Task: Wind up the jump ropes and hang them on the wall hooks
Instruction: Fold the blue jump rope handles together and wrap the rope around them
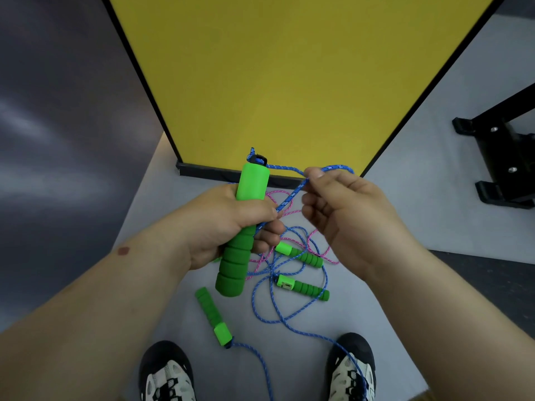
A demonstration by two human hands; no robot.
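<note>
Winding blue rope (pixel 289 198) onto green handle (pixel 241 227), early in task by the look of it: no finished turns visible round the grip. Left hand (pixel 223 227) clamped round handle mid-shaft, fingers curled tight, thumb pinning a rope strand against the foam; handle upright, tilted slightly away, cap end and rope exit above the grip, ribbed foam end hanging below it. Right hand (pixel 347 215) just beside the grip to its right, palm turned inward, fingertips pinching a rope loop level with the cap; other fingers loosely curled. Rest of blue rope trailing down from the grip to the floor (pixel 179 198), tangled there with pink rope (pixel 315 244) and three more green handles: two (pixel 299 256) (pixel 302 287) below-right of the grip, one (pixel 214 316) straight below. Risks: slack crossing pink rope, so pulling up could drag the pink one or snag into a knot; blue strand running over right shoe (pixel 351 369), stepping on it likely to jerk the loop out of the pinch; loose pinch could let the loop slip and wraps go uneven; thumb easing off could free the pinned strand. Yellow panel (pixel 289 82) beyond the grip; no wall hooks in view.
</note>
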